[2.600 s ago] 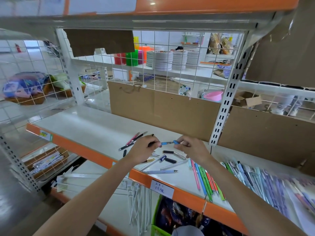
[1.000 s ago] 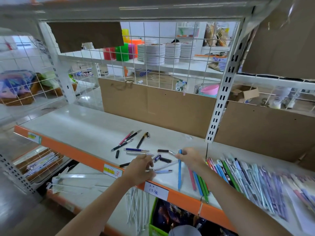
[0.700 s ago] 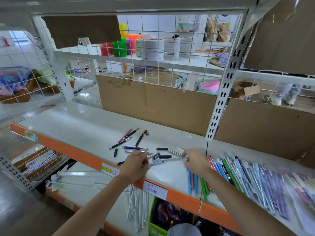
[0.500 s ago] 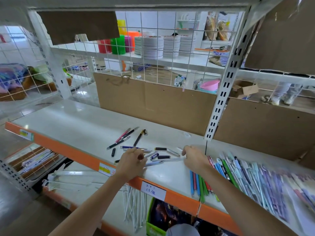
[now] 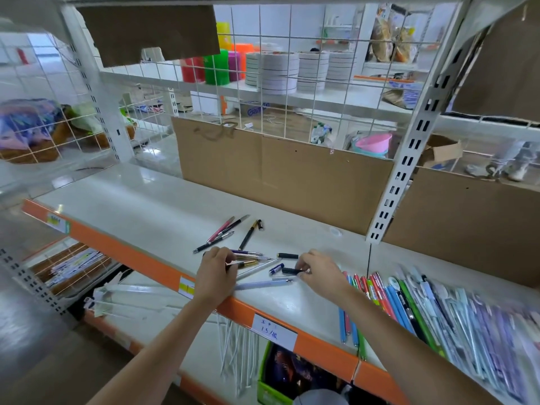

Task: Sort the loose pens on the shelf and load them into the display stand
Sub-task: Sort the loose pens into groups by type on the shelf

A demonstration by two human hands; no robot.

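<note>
Loose pens lie scattered on the white shelf (image 5: 140, 211) with the orange front edge, right in the middle of the board. The right hand (image 5: 320, 273) is down among them, fingers curled round a short black pen piece (image 5: 290, 270), pinching it just above the shelf. Beside it sits a small blue-and-white pen part (image 5: 276, 268), and another black pen section (image 5: 287, 255) lies a little further back. The left hand (image 5: 217, 271) is in there too, fingers bent over a gold-and-black pen (image 5: 245, 263), gripping its near end. Under both hands a long pale lilac pen (image 5: 263, 284) stretches across, with a slim silver pen (image 5: 257, 268) angled above it.

Further back: a pink pen (image 5: 221, 229), a black pen with a silver tip (image 5: 214, 242), and a black-and-gold pen (image 5: 250, 233) lying slanted, well apart from the hands.

Off to the right, a sorted row of coloured pens (image 5: 385, 302) lies side by side, red, orange, blue, green, blurring into pale and purple ones at the far edge. A handwritten white price label (image 5: 274, 331) is stuck on the orange edge. Brown cardboard sheets (image 5: 280, 176) stand along the back, a white wire grid (image 5: 292, 83) above them. I cannot make out a display stand.
</note>
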